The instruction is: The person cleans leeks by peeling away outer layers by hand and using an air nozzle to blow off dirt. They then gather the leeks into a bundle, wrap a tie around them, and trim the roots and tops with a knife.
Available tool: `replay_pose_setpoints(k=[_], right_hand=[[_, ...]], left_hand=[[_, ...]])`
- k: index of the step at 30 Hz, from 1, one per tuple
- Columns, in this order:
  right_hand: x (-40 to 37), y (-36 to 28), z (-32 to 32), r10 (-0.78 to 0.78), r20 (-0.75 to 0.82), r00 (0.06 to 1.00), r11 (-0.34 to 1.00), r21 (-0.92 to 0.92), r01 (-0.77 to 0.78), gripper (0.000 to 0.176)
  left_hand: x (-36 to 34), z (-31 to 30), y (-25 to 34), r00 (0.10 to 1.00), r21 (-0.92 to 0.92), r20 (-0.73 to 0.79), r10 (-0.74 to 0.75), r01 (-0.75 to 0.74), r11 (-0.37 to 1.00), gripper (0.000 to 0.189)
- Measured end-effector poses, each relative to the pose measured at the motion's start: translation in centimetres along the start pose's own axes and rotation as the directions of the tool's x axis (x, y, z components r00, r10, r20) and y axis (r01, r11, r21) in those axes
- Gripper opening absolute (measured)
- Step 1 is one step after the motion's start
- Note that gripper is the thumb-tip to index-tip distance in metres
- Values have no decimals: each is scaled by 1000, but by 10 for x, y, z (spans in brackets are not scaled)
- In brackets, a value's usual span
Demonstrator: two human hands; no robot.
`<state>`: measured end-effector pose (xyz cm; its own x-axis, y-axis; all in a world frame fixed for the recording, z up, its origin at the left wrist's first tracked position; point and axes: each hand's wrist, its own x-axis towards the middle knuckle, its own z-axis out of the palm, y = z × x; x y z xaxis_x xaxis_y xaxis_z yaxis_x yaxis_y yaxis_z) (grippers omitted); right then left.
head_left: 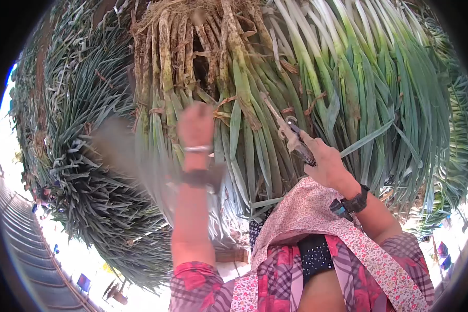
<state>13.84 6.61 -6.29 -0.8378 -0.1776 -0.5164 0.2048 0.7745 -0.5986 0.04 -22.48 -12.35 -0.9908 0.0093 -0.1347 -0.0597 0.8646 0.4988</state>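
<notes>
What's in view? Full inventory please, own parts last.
Soiled leafy stalks: many, brown to green, upper centre
Cleaner leafy stalks: many, white to green, upper right
Left leaf pile: 1, dark green, left
Blurred shape: 1, greyish-brown, beside left hand; unclear what
Corrugated surface: 1, grey, lower left
Knife-like tool: 1, brownish, dark handle, in right hand
Floral apron: 1, pink-white, lower centre
Hands: 2, bare, centre

Grey ridged sheeting is curving along the lower left side. Strong white light is glaring beside it and at the far right, washing out detail; a small blue patch is showing through, too blurred to identify.
</notes>
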Motion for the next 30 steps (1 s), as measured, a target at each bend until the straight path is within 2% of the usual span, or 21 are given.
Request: replay_pose_setpoints(k=[1, 2, 4, 5, 7, 8, 10, 12, 14, 16, 18, 20, 22, 24, 26, 28, 30], right_hand=[[2, 0, 2, -2, 4, 1000, 1000, -9, 2, 80], [4, 0, 4, -3, 6, 1000, 1000, -20, 3, 78], [16, 0, 3, -22, 1, 1000, 999, -24, 22, 77], [26, 0, 3, -44, 6, 999, 999, -27, 44, 75], [55, 7, 5, -89, -55, 995, 995, -39, 87, 74], [70, 10, 5, -136, -108, 985, 990, -49, 131, 73], [101, 13, 1, -136, -119, 984, 988, -88, 125, 72], [105, 10, -3, -131, -128, 983, 985, -125, 115, 72], [90, 1, -9, -53, -129, 990, 992, -120, 38, 72], [61, -6, -4, -90, 2, 996, 985, -149, 89, 74], [49, -6, 3, -85, 123, 989, 993, -72, 94, 76], [68, 0, 7, -79, 62, 995, 993, -79, 83, 76], [73, 2, 9, -75, 3, 997, 994, -76, 75, 77], [67, 3, 10, -104, 9, 994, 992, -64, 105, 76], [62, -2, 5, -80, 16, 997, 996, -48, 81, 76], [68, -2, 3, -61, 14, 998, 997, -47, 62, 75], [92, 4, 6, -81, -87, 993, 995, -58, 77, 75]], left_hand=[[-17, 20, 13, 996, -28, 75, 38, -36, 999, 20], [-28, 37, 30, 961, 46, 275, -13, 1, 999, 22], [-56, 87, 42, 977, -100, 192, 89, -71, 992, 27], [-58, 100, 55, 977, -103, 189, 95, -77, 992, 27], [-55, 119, 71, 968, -15, 221, -120, 127, 992, 39], [-52, 124, 69, 968, -13, 222, -120, 126, 992, 39], [-39, 134, 61, 981, 42, -67, -183, 186, 982, 50], [-26, 123, 61, 977, 99, -49, -208, 212, 972, 55], [-12, 111, 64, 948, 181, 34, -317, 306, 935, 59], [-5, 107, 64, 946, 169, 55, -321, 307, 936, 58], [-2, 121, 56, 952, 283, 9, -306, 291, 914, 54], [-3, 135, 52, 944, 287, -35, -328, 324, 902, 56], [-14, 137, 54, 986, 363, -78, -146, 165, 917, 57], [-15, 135, 55, 989, 416, -35, -143, 144, 898, 58], [-15, 136, 53, 971, 320, -26, -237, 232, 919, 58], [-12, 134, 58, 968, 264, -26, -251, 249, 932, 59], [-10, 131, 66, 943, 233, 21, -331, 317, 919, 59]])
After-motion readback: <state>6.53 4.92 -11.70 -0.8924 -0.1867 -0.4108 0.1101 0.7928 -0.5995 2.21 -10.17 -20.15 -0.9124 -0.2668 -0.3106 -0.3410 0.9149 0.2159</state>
